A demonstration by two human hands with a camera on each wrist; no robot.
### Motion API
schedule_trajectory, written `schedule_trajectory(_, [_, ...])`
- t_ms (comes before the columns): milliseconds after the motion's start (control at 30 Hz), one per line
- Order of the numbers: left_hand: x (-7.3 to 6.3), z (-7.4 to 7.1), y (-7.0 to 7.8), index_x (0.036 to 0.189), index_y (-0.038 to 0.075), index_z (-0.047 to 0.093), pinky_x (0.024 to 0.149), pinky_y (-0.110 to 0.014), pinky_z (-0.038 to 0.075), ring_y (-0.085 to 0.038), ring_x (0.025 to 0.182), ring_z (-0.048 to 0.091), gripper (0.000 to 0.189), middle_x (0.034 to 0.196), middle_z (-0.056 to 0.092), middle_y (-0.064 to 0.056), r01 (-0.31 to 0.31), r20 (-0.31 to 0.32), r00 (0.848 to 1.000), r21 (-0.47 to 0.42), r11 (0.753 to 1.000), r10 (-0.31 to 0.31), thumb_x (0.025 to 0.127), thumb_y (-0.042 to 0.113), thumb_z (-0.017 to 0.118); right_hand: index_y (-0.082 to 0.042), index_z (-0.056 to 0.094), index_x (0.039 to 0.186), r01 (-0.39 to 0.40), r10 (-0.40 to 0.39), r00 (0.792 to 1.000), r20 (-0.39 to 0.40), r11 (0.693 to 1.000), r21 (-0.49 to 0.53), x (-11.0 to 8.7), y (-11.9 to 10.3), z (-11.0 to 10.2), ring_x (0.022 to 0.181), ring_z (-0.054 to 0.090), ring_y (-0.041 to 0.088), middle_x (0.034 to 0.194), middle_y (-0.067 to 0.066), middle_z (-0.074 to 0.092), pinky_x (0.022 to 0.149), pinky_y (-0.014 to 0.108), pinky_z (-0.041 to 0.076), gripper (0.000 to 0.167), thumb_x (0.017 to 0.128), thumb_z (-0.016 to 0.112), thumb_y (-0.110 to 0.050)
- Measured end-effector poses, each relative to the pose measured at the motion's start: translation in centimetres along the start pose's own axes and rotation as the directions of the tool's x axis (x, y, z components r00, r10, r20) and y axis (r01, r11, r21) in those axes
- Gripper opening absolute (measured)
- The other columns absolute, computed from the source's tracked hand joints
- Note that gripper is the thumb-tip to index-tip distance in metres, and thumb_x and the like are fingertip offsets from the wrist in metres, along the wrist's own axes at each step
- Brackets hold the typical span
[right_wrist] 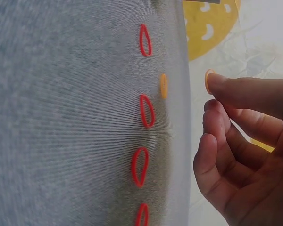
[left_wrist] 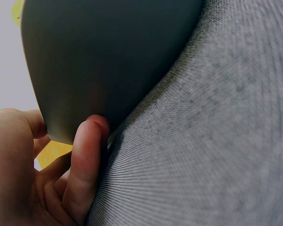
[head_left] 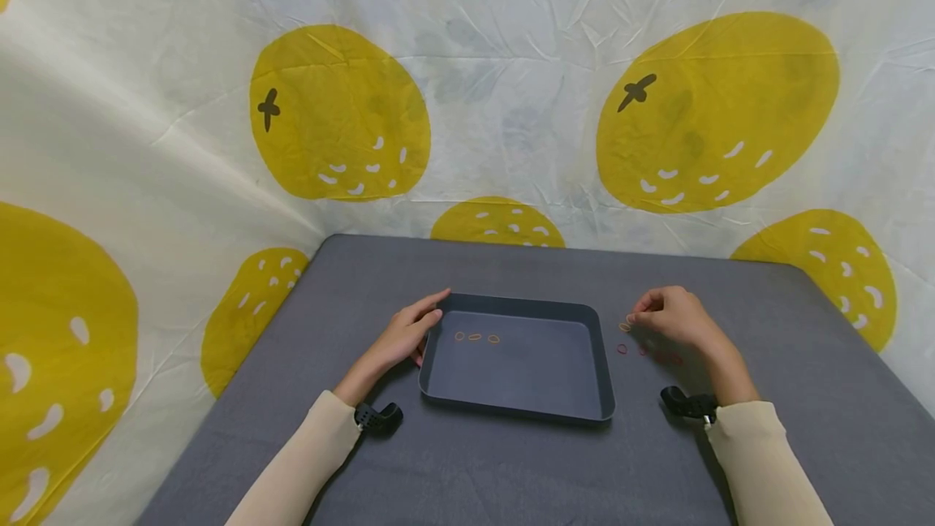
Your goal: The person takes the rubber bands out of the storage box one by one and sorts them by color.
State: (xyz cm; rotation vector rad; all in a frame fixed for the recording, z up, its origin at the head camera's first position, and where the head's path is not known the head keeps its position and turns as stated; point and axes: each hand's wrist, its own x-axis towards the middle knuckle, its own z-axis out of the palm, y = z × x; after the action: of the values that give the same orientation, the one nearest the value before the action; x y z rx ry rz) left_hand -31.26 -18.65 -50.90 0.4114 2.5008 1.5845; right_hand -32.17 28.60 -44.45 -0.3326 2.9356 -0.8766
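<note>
A shallow dark grey tray point(head_left: 526, 376) lies on the table, with three small orange rubber bands point(head_left: 475, 337) in a row inside, toward its far left. My left hand point(head_left: 400, 337) holds the tray's left side, thumb at the rim and another finger point(left_wrist: 85, 150) against the outer wall. Right of the tray, my right hand point(head_left: 675, 316) pinches an orange rubber band point(right_wrist: 209, 83) between thumb and fingertip, raised above the table. Below it another orange rubber band point(right_wrist: 163, 86) lies on the cloth, beside a row of several red rubber bands point(right_wrist: 146, 111).
Grey cloth covers the table point(head_left: 467, 477). Behind and to the left hangs a white curtain point(head_left: 511, 120) printed with large yellow fruit. Black wrist cameras point(head_left: 378, 419) sit at both sleeve cuffs, close over the table.
</note>
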Motion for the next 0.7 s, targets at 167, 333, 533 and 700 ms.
schedule_trajectory(167, [0.00,0.01,0.08,0.158,0.037,0.043,0.045,-0.043,0.058,-0.021,0.046,0.060,0.048,0.153,0.053,-0.013,0.004,0.001,1.000,0.005,1.000,-0.004,0.111,0.040,0.048,-0.006,0.075,0.090,-0.009,0.009,1.000,0.014,1.000,-0.003,-0.05,0.16,0.17,0.078,0.061,0.015,0.089,0.009,0.075,0.069,0.030,0.049,0.018,0.096,0.074,-0.023])
schedule_trajectory(333, [-0.01,0.04,0.17,0.159,0.035,0.042,0.045,-0.043,0.058,-0.021,0.045,0.060,0.048,0.154,0.052,-0.014,-0.002,0.006,1.000,0.007,1.000,0.002,0.111,0.038,0.047,-0.006,0.075,0.089,-0.004,0.004,1.000,0.011,1.000,-0.008,-0.03,0.15,0.36,0.078,0.061,0.015,0.088,0.007,0.075,0.069,0.031,0.048,0.018,0.095,0.075,-0.024])
schedule_trajectory(533, [-0.05,0.07,0.12,0.159,0.035,0.042,0.045,-0.043,0.058,-0.021,0.045,0.059,0.048,0.152,0.053,-0.013,0.000,0.002,1.000,0.010,1.000,0.000,0.111,0.039,0.047,-0.006,0.076,0.089,-0.009,0.009,1.000,0.025,1.000,-0.004,0.14,0.20,0.66,0.077,0.059,0.015,0.086,0.006,0.074,0.068,0.030,0.047,0.020,0.093,0.077,-0.026])
schedule_trajectory(700, [-0.06,0.00,0.04,0.159,0.036,0.043,0.045,-0.044,0.058,-0.021,0.045,0.059,0.048,0.153,0.053,-0.014,-0.007,0.002,1.000,0.007,1.000,0.007,0.111,0.040,0.048,-0.005,0.075,0.089,-0.014,0.014,0.999,0.030,1.000,0.008,0.17,0.31,0.80,0.076,0.058,0.016,0.085,0.006,0.073,0.067,0.030,0.046,0.021,0.093,0.077,-0.026])
